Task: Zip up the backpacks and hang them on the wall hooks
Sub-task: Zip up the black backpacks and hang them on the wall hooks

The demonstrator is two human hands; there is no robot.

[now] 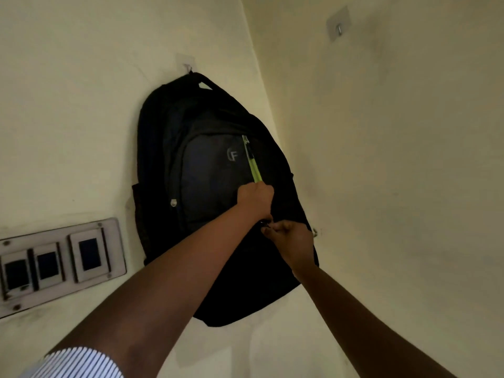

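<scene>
A black backpack [207, 165] with a green zipper strip [252, 162] hangs by its top loop from a clear adhesive wall hook [188, 67] on the left wall. My left hand [256, 197] is closed on the backpack's front fabric just below the green strip. My right hand [293, 242] pinches a small dark zipper pull [264, 223] at the pack's right side, right under my left wrist. A silver zipper pull [173, 203] dangles on the pack's left side.
A second adhesive hook [339, 26] sits bare on the right wall, near the room corner. A switch panel [58, 259] is fixed to the left wall, left of the backpack's lower half.
</scene>
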